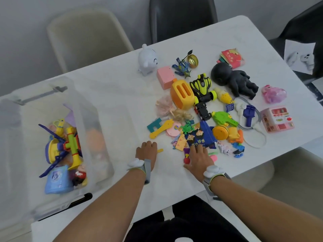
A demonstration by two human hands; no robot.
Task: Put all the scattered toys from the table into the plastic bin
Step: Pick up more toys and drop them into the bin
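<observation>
While both hands lie low on the white desk (111,95), the left hand (146,151) has its fingers curled under beside a small yellow piece (160,150); whether that grip clamps on anything cannot be told. The right hand (199,157) lies with fingers spread and relaxed, tips touching a blue cloth book (201,137) and palm over a red-and-purple toy (186,157). Each wrist wears one grey strap with a white unit. Beyond the fingers the scattered toys spread across the desk's right half: one orange toaster (182,95), one yellow-black car (201,88), one black doll (234,79), one white bear (147,59), one pink box (165,76). One clear plastic bin (97,137) stands at the desk's left end, well apart, already holding several toys, among them a yellow-green trumpet (73,145).
</observation>
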